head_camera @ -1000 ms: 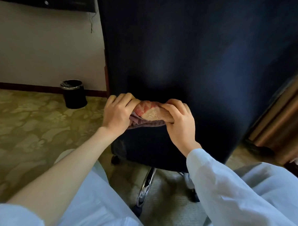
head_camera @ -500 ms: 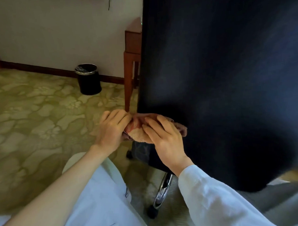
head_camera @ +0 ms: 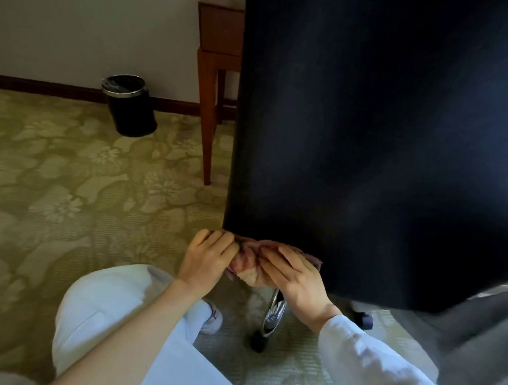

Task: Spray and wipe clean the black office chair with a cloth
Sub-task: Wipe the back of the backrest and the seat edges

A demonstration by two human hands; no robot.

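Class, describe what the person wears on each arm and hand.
The left hand and its forearm are uncovered. The right arm wears a long, loose white sleeve ending at the wrist; the right hand is uncovered. No gloves, rings or watch show.

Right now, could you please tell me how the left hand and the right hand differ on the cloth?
The left hand sits at the lower corner of the chair back, fingers curled on the left end of the cloth; the right hand lies nearer the camera, fingers draped over its top. The left forearm is bare; the right hand emerges from a white sleeve. Both hold the same bunched pink cloth.
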